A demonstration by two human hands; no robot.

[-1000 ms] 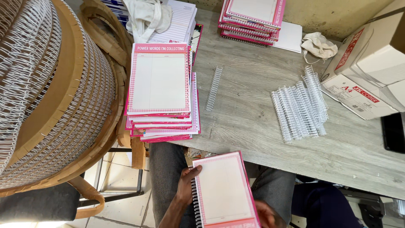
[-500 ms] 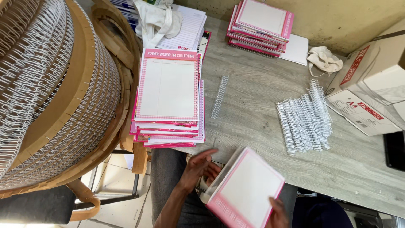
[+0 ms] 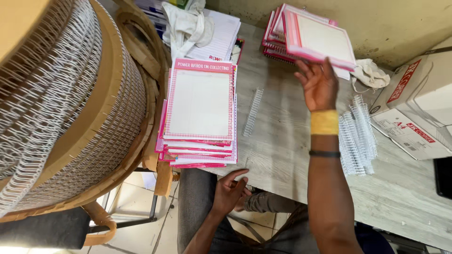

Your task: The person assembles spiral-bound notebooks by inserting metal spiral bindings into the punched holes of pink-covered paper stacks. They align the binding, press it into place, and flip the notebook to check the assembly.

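Head view — right hand (image 3: 320, 84) gripping pink notebook (image 3: 319, 40) over far stack (image 3: 278, 42) — left hand (image 3: 230, 190) open, empty.

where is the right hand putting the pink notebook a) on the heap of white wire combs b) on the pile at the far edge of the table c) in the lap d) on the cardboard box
b: the right hand holds the pink notebook over the pink stack at the table's far edge, away from the white wire combs and the cardboard box.
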